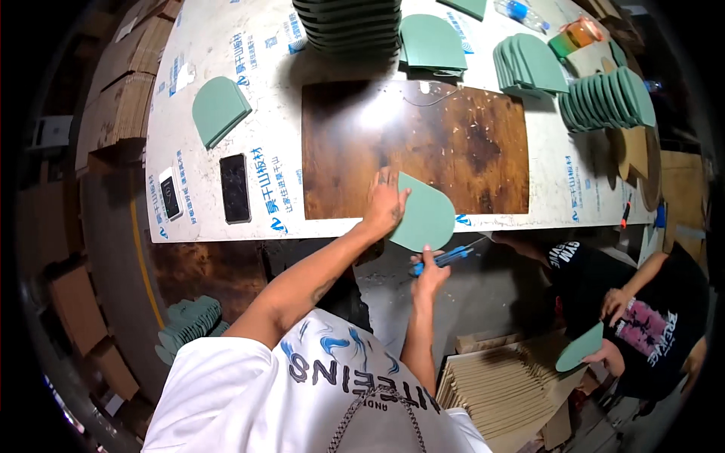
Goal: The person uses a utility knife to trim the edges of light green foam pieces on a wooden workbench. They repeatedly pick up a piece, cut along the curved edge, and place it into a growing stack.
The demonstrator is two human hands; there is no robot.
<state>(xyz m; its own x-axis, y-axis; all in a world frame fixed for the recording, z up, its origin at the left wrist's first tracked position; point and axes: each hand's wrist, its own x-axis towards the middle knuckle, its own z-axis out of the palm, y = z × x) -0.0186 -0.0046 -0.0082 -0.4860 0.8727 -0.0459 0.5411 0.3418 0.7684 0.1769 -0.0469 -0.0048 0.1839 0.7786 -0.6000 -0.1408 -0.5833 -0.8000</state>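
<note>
A green, round-ended panel [424, 214] overhangs the front edge of the table, above the brown wooden board [483, 166]. My left hand [387, 202] grips it at its straight left side, the thumb lying on its face. Close to the panel's rounded near end, my right hand [429, 278] is closed round a blue utility knife [445, 259]. The knife points to the right, and a fingertip of this hand meets the panel's rim. How the left fingers sit under the panel is hidden.
Stacked green panels [347, 26] stand at the back, with more at the right [608, 98]. A black phone [236, 189], a smaller device [171, 195] and a single panel [219, 111] lie left. A co-worker [627, 317] holds a panel near cardboard pieces [506, 389] at lower right.
</note>
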